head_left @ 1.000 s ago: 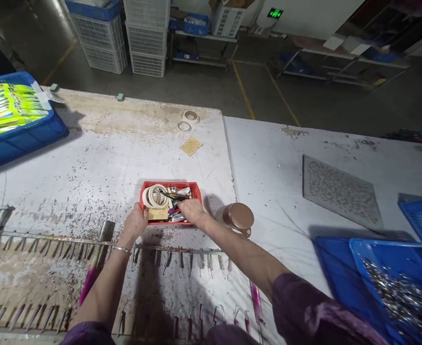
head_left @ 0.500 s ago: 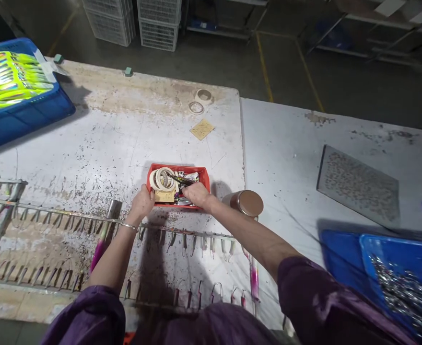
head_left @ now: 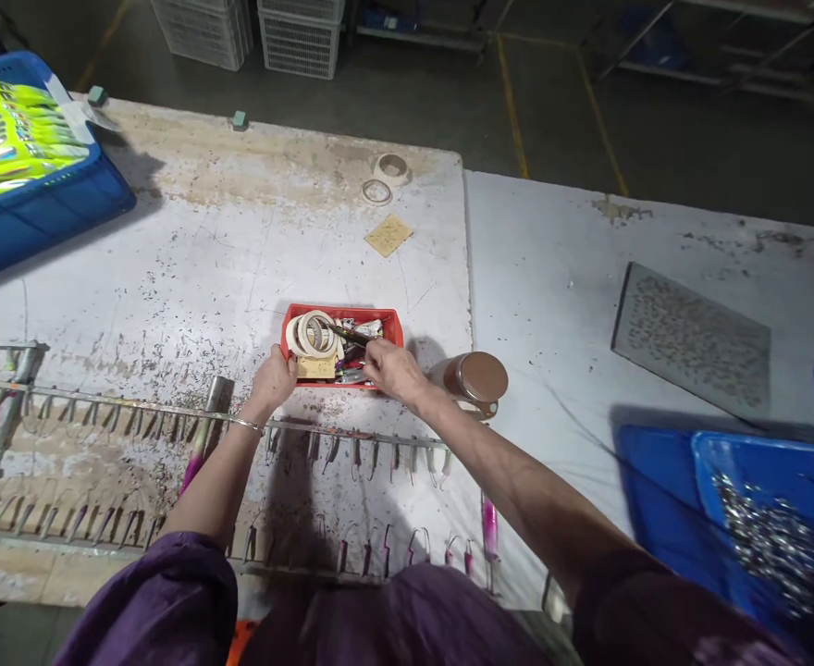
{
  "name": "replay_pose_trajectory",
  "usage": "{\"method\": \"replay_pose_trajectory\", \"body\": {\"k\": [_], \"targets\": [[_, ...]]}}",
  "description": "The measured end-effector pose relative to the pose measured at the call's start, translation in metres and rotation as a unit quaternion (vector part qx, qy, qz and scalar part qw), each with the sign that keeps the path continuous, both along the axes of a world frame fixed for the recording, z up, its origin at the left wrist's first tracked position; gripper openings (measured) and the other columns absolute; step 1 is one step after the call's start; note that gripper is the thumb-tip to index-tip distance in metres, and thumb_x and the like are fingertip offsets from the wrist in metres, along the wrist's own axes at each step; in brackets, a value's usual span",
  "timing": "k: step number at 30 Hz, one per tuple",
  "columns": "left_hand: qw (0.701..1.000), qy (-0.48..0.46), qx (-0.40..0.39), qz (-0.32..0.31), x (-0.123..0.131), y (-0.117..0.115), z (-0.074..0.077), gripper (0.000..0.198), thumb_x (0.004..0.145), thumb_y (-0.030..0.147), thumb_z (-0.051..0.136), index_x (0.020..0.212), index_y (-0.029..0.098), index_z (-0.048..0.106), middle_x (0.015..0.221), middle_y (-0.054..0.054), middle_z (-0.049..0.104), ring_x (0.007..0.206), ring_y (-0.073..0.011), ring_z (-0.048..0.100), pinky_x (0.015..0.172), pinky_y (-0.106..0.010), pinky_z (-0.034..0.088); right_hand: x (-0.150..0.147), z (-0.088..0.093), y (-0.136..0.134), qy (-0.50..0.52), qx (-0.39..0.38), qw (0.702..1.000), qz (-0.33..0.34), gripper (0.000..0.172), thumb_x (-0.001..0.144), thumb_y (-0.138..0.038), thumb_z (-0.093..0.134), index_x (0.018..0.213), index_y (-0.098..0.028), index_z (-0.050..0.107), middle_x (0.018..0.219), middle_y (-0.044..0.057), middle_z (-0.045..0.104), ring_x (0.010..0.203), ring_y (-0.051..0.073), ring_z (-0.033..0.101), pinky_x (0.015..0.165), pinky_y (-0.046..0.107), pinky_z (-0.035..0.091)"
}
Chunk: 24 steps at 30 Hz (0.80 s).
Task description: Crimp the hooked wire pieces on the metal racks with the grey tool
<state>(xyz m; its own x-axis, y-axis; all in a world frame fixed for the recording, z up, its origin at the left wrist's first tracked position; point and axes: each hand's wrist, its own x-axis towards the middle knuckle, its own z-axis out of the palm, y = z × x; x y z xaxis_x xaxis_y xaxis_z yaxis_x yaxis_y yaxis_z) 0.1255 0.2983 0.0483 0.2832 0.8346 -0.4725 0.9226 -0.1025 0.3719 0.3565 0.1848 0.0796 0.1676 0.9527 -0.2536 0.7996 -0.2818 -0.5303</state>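
Note:
A red bin [head_left: 343, 311] on the white table holds cream tape rolls [head_left: 315, 335], a yellowish card [head_left: 316, 368] and small silvery items. My left hand [head_left: 275, 377] is closed on the bin's left end. Over the bin's right part, my right hand [head_left: 393, 368] has its fingers closed round a slim dark tool [head_left: 351, 336], whose tip points left to the tape rolls. What kind of tool it is, I cannot tell.
Metal racks [head_left: 171, 410] with hooked lures lie near me. A brown-lidded container [head_left: 485, 377] stands right of the bin. Blue crates sit at upper left [head_left: 46, 217] and lower right [head_left: 760, 444]. A speckled grey board [head_left: 698, 342] and loose tape rings [head_left: 391, 168] lie farther off.
The view has shifted, so the table sits slightly higher. My right hand has moved a little to the right, with the dark tool still in it. My left hand stays on the bin.

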Motion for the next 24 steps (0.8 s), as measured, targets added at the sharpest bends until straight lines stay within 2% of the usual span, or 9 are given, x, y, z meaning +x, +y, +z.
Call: {"method": "replay_pose_trajectory", "body": {"k": [3, 7, 10, 13, 16, 19, 21, 24], "targets": [[1.0, 0.018, 0.001, 0.002, 0.004, 0.005, 0.006, 0.03, 0.106, 0.033, 0.044, 0.127, 0.014, 0.054, 0.112, -0.023, 0.077, 0.104, -0.0343, 0.076, 0.088, -0.04, 0.055, -0.005, 0.011, -0.02, 0.059, 0.035, 0.993, -0.097, 0.012, 0.092, -0.007, 0.062, 0.09, -0.018, 0.067, 0.095, 0.006, 0.074, 0.084, 0.015, 0.062, 0.083, 0.026, 0.046], [0.999, -0.016, 0.029, 0.04, 0.002, 0.001, 0.02, 0.042, 0.101, 0.035, 0.055, 0.136, 0.011, 0.053, 0.111, -0.02, 0.077, 0.103, -0.0328, 0.075, 0.09, -0.039, 0.056, -0.007, 0.03, -0.065, 0.154, 0.089, 0.961, -0.213, 0.014, 0.095, -0.019, 0.059, 0.106, -0.018, 0.068, 0.092, 0.004, 0.076, 0.081, 0.015, 0.069, 0.081, 0.026, 0.054], [0.987, -0.109, 0.095, 0.077, -0.017, -0.022, 0.034, 0.066, 0.097, 0.039, 0.065, 0.149, 0.004, 0.044, 0.129, -0.022, 0.07, 0.106, -0.0279, 0.071, 0.097, -0.038, 0.055, -0.016, 0.042, -0.125, 0.234, 0.116, 0.925, -0.275, 0.026, 0.099, -0.042, 0.055, 0.103, -0.02, 0.068, 0.085, 0.005, 0.077, 0.076, 0.019, 0.073, 0.077, 0.031, 0.06], [0.969, -0.165, 0.143, 0.114, -0.05, -0.064, 0.045, 0.067, 0.098, 0.035, 0.061, 0.151, 0.001, 0.04, 0.139, -0.025, 0.065, 0.103, -0.024, 0.068, 0.099, -0.04, 0.056, -0.039, 0.045, -0.205, 0.304, 0.126, 0.89, -0.314, 0.039, 0.092, -0.063, 0.059, 0.088, -0.025, 0.067, 0.073, 0.004, 0.074, 0.065, 0.022, 0.069, 0.07, 0.037, 0.061], [0.962, -0.179, 0.171, 0.114, -0.09, -0.114, 0.045, 0.057, 0.095, 0.034, 0.059, 0.143, 0.005, 0.05, 0.131, -0.021, 0.068, 0.098, -0.0241, 0.07, 0.093, -0.038, 0.058, -0.077, 0.038, -0.289, 0.359, 0.112, 0.863, -0.337, 0.046, 0.083, -0.072, 0.065, 0.071, -0.028, 0.06, 0.058, 0.001, 0.066, 0.05, 0.022, 0.06, 0.055, 0.037, 0.053], [0.969, -0.135, 0.193, 0.079, -0.129, -0.162, 0.036, 0.038, 0.092, 0.036, 0.053, 0.121, 0.014, 0.063, 0.115, -0.015, 0.071, 0.087, -0.0252, 0.071, 0.088, -0.042, 0.06, -0.119, 0.024, -0.358, 0.398, 0.097, 0.842, -0.35, 0.051, 0.078, -0.075, 0.069, 0.064, -0.028, 0.057, 0.053, -0.001, 0.06, 0.045, 0.019, 0.053, 0.048, 0.034, 0.045], [0.972, -0.124, 0.194, 0.052, -0.151, -0.189, 0.027, 0.03, 0.09, 0.039, 0.052, 0.109, 0.02, 0.065, 0.106, -0.012, 0.071, 0.082, -0.0264, 0.072, 0.088, -0.045, 0.061, -0.144, 0.008, -0.392, 0.424, 0.085, 0.828, -0.357, 0.053, 0.077, -0.077, 0.069, 0.064, -0.027, 0.057, 0.052, -0.001, 0.057, 0.046, 0.018, 0.052, 0.048, 0.032, 0.043], [0.973, -0.123, 0.196, 0.023, -0.171, -0.22, 0.017, 0.02, 0.084, 0.039, 0.051, 0.089, 0.027, 0.066, 0.088, -0.007, 0.07, 0.079, -0.0299, 0.073, 0.089, -0.049, 0.062, -0.171, -0.023, -0.427, 0.473, 0.048, 0.797, -0.372, 0.056, 0.073, -0.08, 0.07, 0.068, -0.026, 0.058, 0.054, -0.001, 0.058, 0.049, 0.016, 0.055, 0.051, 0.03, 0.045]]}}
